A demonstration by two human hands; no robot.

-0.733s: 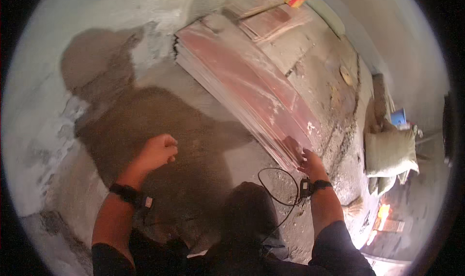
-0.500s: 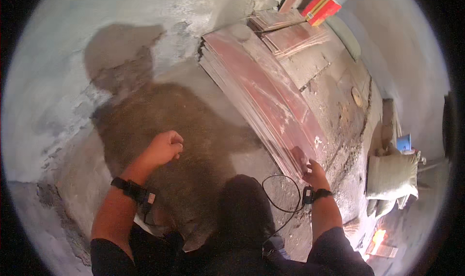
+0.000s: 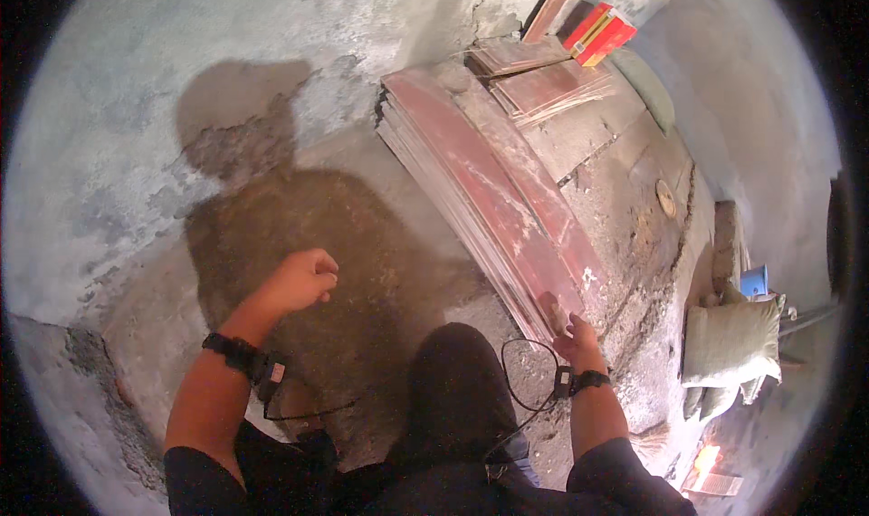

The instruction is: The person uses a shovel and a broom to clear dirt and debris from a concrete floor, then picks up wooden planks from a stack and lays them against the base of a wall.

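Note:
A long stack of thin reddish-brown boards (image 3: 453, 158) lies on the rough floor, its near end close to my right hand (image 3: 579, 337). That hand hovers beside the end of the stack, fingers partly spread and holding nothing that I can see; whether a fingertip touches the boards is unclear. My left hand (image 3: 306, 279) hangs over the shadowed floor to the left, apart from the stack. Its fingers are curled in, with nothing visible in them. Each wrist wears a black strap with a small device, and a thin black cable (image 3: 509, 380) loops near the right one.
Shorter reddish boards (image 3: 552, 86) are stacked at the far end, by a red and yellow box (image 3: 599, 34). A full pale sack (image 3: 731, 344) lies at right, near a blue container (image 3: 753, 282). A round lid-like disc (image 3: 666, 199) rests on the floor. A worn wall (image 3: 109, 163) rises at left.
My right hand has shifted slightly left, with its fingers drawn a little closer together beside the board ends. My left hand has barely moved. The view has tilted slightly.

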